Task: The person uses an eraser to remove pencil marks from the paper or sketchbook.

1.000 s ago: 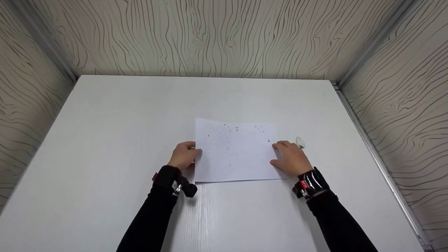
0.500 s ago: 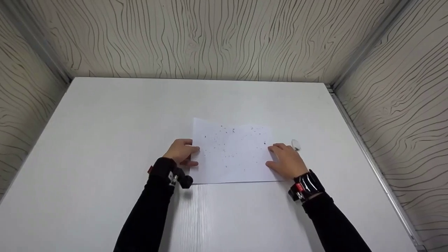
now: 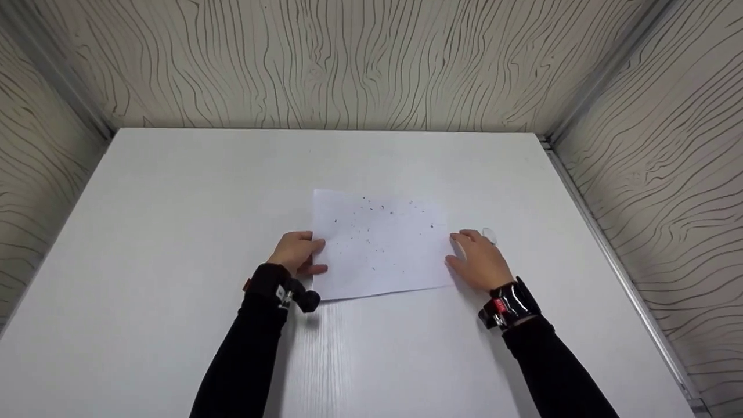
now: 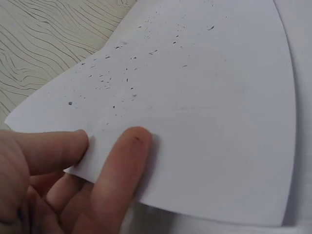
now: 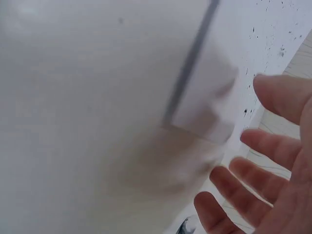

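Change: since the earlier head views the sheet of paper (image 3: pixel 380 244) had been lifted at its left edge and had swung slightly, its near edge now slanting up toward the right; the right hand (image 3: pixel 479 264) had come off the sheet's right edge, where it had been resting.
Left hand: the left hand (image 3: pixel 296 252) pinched the sheet's left edge, thumb on top and fingers (image 4: pixel 53 151) curled beneath, as the left wrist view showed; that edge stood raised off the white table (image 3: pixel 174 232).
Right hand: it hovered just beside the sheet's right edge with fingers (image 5: pixel 265 180) spread and relaxed, holding nothing; whether any fingertip touched the paper could not be told.
Paper: it lay near the middle of the table, between the two hands, dotted with small dark specks (image 4: pixel 126 78) gathered toward the far half.
Long axis: it ran left to right, from one hand to the other.
Key relation: the sheet lay to the right of the left hand and to the left of the right hand; the left hand alone had a grip on it, so it was the nearer.
Nearby: a small pale object (image 3: pixel 489 235) sat on the table just beyond the right hand's fingertips; what it was could not be made out.
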Tool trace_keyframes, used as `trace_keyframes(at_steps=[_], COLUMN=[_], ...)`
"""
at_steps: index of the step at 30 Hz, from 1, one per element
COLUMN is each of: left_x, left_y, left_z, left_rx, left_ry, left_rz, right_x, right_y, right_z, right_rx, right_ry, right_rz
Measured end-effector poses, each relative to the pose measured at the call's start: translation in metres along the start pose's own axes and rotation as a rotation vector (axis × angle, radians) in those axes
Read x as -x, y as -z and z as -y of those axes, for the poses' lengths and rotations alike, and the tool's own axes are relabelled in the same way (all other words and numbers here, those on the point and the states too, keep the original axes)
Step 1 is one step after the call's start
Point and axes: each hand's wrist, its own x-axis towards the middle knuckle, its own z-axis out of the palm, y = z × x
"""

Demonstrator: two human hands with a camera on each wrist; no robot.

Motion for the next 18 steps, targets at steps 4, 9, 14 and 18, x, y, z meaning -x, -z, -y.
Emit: trace_keyframes(at_steps=[4, 9, 14, 18], left_x=[0.002, 0.006, 0.013, 0.018], left_y=[0.002, -0.006, -0.024, -0.052], left_z=[-0.003, -0.012, -0.026, -0.042], left_rx=[0.097, 0.157, 0.247, 0.326], left_ry=[0.012, -0.024, -0.134, -0.246], left_rz=[-0.026, -0.038, -0.079, -0.146], right_x=[0.006, 0.014, 0.017, 0.020], right_y=[0.000, 0.003, 0.006, 0.009], right_z=[-0.002, -0.006, -0.007, -0.003], right_rx=[-0.039, -0.080, -0.119, -0.142], right_ry=[-0.037, -0.050, -0.058, -0.044], right_rz=[-0.024, -0.018, -0.070, -0.137])
